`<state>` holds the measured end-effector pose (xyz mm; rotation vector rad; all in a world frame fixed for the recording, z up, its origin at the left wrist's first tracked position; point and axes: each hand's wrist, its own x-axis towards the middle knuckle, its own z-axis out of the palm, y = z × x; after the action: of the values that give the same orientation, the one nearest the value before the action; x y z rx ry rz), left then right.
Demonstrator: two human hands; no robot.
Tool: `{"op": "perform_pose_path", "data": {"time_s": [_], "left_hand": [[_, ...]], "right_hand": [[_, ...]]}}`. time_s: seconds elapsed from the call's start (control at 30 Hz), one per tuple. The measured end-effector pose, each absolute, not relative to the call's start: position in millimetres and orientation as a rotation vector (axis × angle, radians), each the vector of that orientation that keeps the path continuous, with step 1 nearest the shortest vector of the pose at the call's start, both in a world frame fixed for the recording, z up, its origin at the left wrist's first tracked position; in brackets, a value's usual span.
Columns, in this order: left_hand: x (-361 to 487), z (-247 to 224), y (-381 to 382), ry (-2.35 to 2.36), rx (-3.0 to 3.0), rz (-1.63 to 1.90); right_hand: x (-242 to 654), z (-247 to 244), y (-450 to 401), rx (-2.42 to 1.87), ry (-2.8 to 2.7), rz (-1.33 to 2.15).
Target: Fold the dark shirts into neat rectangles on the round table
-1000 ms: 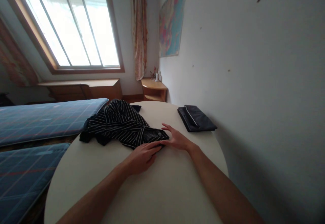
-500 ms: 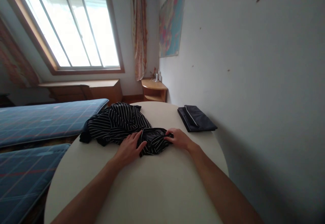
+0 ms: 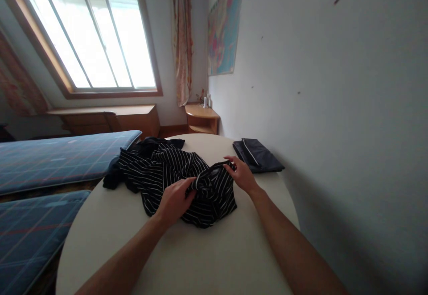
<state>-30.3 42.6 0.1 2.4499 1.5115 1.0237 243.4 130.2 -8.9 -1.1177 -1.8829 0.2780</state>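
Note:
A black garment with white stripes [image 3: 210, 205] lies crumpled across a round white table [image 3: 207, 259], its near right part partly raised between my hands. My left hand [image 3: 176, 199] grips the garment's edge near its middle, fingers closed on the cloth. At the raised right corner, my right hand [image 3: 241, 173] pinches the dark edge between thumb and fingers. Darker cloth [image 3: 113, 174] shows at the left end of the heap. Beyond my right hand rests a folded dark cloth item [image 3: 264, 155] with a pale line along it.
Blue plaid mattresses [image 3: 67, 159] border the table on the left. A white wall [image 3: 321, 130] rises close on the right. Behind stand a small wooden corner shelf [image 3: 202, 112] and a wooden desk [image 3: 137, 115] under the window.
The garment's right part has been lifted and spread toward me, covering more table. My right hand has moved up and right with the edge; my left hand has shifted slightly right and closed on the cloth.

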Motion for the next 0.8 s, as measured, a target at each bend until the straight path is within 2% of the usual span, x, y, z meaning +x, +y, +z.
{"op": "perform_pose_path", "data": {"time_s": [0.1,0.17,0.33,0.47,0.67,0.8], "left_hand": [[-52,-1,61,1.763,2.269,1.284],[-65,-5,72,1.864,2.166,1.317],[-76,-17,81,2.007,2.042,0.989],[-65,-18,71,1.923,2.237,0.782],[-42,-6,52,1.711,2.441,0.671],[-28,1,40,1.474,2.423,0.581]], "right_hand": [[241,-8,127,-1.101,-1.874,0.356],[238,-5,121,-1.090,-1.941,0.417],[228,4,105,-1.062,-2.282,0.636],[222,7,101,-1.059,-2.434,0.674],[232,0,111,-1.083,-2.415,0.725],[247,-4,122,-1.157,-2.274,0.599]]}}
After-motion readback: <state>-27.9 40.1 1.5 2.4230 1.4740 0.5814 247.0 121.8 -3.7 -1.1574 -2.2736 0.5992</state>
